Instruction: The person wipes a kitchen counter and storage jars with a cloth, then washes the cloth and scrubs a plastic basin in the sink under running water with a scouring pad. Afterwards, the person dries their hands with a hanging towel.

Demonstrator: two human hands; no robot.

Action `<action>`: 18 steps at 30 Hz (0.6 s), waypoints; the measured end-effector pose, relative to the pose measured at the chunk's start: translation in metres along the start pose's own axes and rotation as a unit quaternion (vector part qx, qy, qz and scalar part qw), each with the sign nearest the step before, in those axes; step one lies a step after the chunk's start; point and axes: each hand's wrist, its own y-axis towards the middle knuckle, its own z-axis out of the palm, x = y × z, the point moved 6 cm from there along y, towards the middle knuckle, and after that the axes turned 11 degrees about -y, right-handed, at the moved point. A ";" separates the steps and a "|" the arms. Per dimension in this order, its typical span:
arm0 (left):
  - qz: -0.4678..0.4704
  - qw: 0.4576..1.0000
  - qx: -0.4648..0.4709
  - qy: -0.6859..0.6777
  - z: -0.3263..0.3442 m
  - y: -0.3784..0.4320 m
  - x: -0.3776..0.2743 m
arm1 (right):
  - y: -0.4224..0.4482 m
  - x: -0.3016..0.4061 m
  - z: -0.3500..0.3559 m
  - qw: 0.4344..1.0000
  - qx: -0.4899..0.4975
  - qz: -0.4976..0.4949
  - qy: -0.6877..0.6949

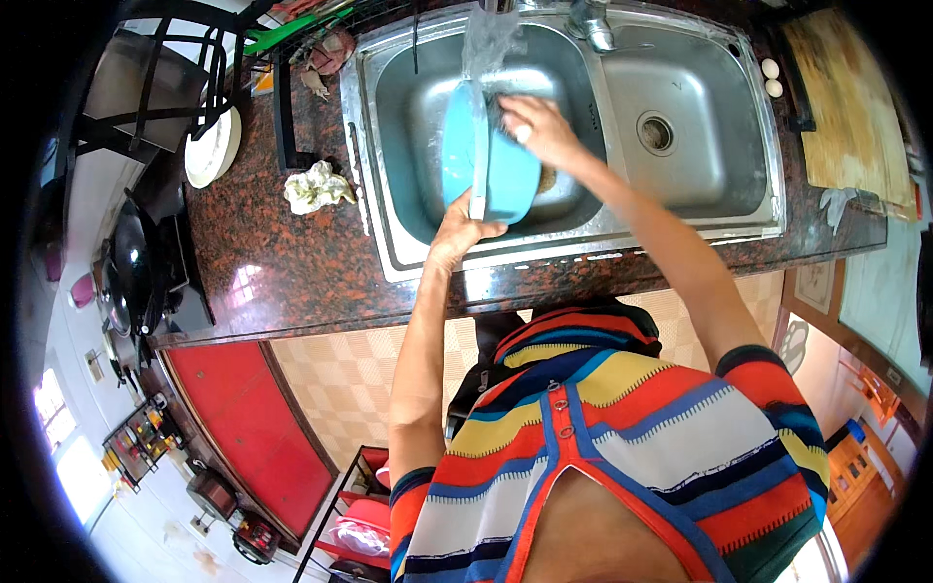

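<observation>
A light blue basin [461, 146] stands tilted on its side in the left bowl of a steel double sink [408, 95]. My left hand [461, 232] grips its near rim. Blurred by motion, my right hand [538, 130] is at the basin's right side, fingers bent; a dark patch lies at its fingertips, and whether the hand holds anything is unclear. Water [490, 40] pours from the tap above onto the basin's far end. Part of a brown thing [547, 180] shows behind the basin, in the sink.
On the granite counter [291, 270] left of the sink lie a crumpled cloth [318, 187] and a white dish [213, 146] beside a black rack. Two eggs [771, 79] and a wooden cutting board [845, 109] are at the right. A second faucet [592, 28] stands behind the sink.
</observation>
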 end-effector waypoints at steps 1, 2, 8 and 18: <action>0.047 0.998 -0.025 0.038 0.006 0.003 -0.020 | -0.014 0.005 0.003 0.995 -0.065 -0.061 -0.040; 0.091 0.992 -0.054 0.072 0.008 0.005 -0.034 | -0.029 0.017 0.007 0.996 -0.040 -0.073 -0.009; 0.101 0.957 -0.154 -0.222 0.007 0.026 -0.040 | -0.060 0.049 0.010 0.981 -0.127 -0.134 -0.053; 0.126 0.908 -0.270 -0.295 -0.060 0.008 -0.028 | 0.018 0.043 0.017 0.985 -0.033 -0.051 0.162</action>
